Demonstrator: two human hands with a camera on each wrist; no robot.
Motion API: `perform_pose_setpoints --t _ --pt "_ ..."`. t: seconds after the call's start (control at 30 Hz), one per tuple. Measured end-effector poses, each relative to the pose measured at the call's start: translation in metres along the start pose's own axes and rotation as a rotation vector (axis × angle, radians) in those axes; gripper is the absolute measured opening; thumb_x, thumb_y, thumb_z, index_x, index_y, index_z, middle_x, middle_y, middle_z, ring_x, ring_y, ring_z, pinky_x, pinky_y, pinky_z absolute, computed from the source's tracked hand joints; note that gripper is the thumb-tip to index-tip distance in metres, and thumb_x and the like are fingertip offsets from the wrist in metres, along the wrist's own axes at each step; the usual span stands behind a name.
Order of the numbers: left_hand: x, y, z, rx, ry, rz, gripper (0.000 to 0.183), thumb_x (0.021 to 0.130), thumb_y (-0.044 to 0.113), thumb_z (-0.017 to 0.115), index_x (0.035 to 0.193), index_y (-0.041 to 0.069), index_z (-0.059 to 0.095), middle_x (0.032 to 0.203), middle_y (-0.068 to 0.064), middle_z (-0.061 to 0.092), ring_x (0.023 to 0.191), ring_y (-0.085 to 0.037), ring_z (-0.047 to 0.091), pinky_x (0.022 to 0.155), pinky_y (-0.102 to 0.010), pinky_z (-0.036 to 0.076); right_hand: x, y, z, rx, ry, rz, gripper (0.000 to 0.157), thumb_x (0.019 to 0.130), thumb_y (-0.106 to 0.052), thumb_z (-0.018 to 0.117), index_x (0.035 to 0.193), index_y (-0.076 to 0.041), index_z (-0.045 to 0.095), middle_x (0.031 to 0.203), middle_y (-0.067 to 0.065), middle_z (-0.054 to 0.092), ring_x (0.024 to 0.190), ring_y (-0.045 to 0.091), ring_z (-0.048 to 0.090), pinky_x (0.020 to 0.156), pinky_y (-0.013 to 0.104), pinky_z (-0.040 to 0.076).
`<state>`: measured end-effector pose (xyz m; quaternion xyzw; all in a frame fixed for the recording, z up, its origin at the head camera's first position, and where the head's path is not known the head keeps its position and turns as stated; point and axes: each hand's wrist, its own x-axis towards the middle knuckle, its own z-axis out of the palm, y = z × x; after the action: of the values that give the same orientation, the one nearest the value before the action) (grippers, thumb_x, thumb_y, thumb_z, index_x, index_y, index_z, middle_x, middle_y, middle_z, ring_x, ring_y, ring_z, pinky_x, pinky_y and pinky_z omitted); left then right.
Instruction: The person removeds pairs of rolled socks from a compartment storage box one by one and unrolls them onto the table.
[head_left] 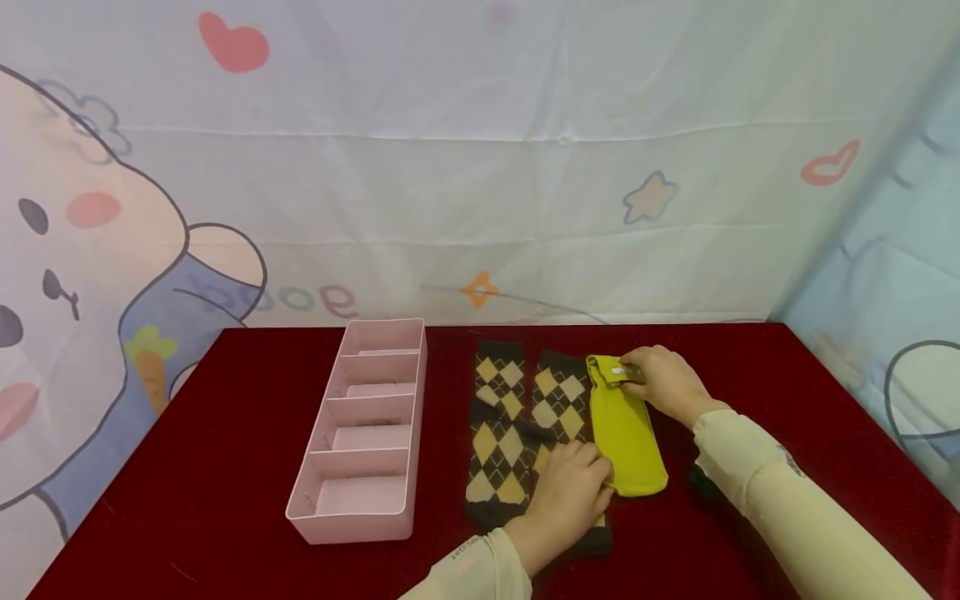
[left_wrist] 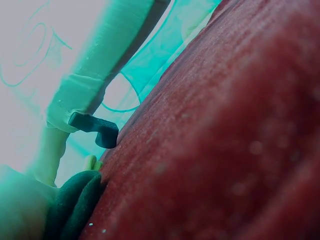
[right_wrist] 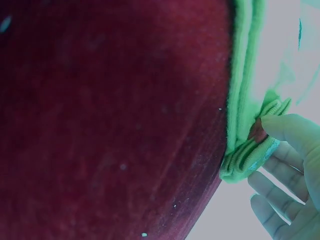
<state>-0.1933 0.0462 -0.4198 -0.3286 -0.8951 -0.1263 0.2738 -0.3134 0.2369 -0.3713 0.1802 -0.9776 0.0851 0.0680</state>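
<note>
A yellow sock [head_left: 628,442], its cuff folded over, lies flat on the red cloth. My right hand [head_left: 670,385] pinches that cuff at the far end. In the right wrist view the thumb of my right hand [right_wrist: 295,165] is at the fold, with fingers on the outer side; the sock [right_wrist: 242,75] looks green there. My left hand [head_left: 564,497] rests over the lower part of an argyle sock [head_left: 558,392], fingertips by the yellow sock's left edge. Another argyle sock [head_left: 497,450] lies farther left. My left fingertips are hidden in the left wrist view.
A pink box [head_left: 411,467] with several compartments in a row stands left of the socks. Under everything spreads a red cloth [head_left: 225,467], reaching back to a printed curtain [head_left: 450,167]. A small dark object [head_left: 702,482] shows partly under my right sleeve.
</note>
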Motion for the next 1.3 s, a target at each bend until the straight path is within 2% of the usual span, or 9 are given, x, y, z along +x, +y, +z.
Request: perform_pose_setpoints --t 0.3,0.67,0.97,1.3 --pt "-0.001 0.000 0.000 0.000 0.007 -0.002 0.009 0.074 0.027 0.069 0.073 0.024 0.061 0.079 0.012 0.053 0.076 -0.004 0.049 0.069 -0.016 0.035 0.005 0.000 0.005 -0.060 0.032 -0.044 0.038 0.077 -0.020 0.069 0.110 -0.001 0.061 0.109 0.015 0.062 0.096 0.029 0.055 0.084 0.042 0.046" --pt "0.000 0.001 -0.001 0.002 -0.003 -0.008 0.009 0.074 0.027 0.069 0.073 0.024 0.061 0.080 0.012 0.054 0.076 -0.004 0.049 0.069 -0.016 0.035 0.008 0.003 0.003 -0.061 0.080 -0.017 0.041 0.080 -0.024 0.065 0.113 -0.001 0.058 0.107 0.016 0.062 0.096 0.031 0.057 0.084 0.044 0.045" --pt "0.000 0.000 0.000 -0.001 0.010 -0.008 0.009 0.074 0.027 0.069 0.073 0.024 0.061 0.079 0.013 0.054 0.076 -0.004 0.048 0.070 -0.015 0.033 0.014 0.004 0.000 -0.057 0.089 0.021 0.034 0.081 -0.024 0.064 0.109 -0.004 0.060 0.104 0.016 0.063 0.095 0.031 0.055 0.085 0.046 0.044" --pt "-0.001 0.000 0.001 -0.008 0.003 -0.015 0.009 0.074 0.027 0.069 0.073 0.024 0.061 0.080 0.013 0.054 0.076 -0.004 0.048 0.069 -0.015 0.033 0.023 0.001 -0.003 -0.103 0.122 0.003 0.027 0.082 -0.023 0.063 0.101 -0.004 0.065 0.094 0.014 0.066 0.085 0.029 0.059 0.076 0.042 0.048"
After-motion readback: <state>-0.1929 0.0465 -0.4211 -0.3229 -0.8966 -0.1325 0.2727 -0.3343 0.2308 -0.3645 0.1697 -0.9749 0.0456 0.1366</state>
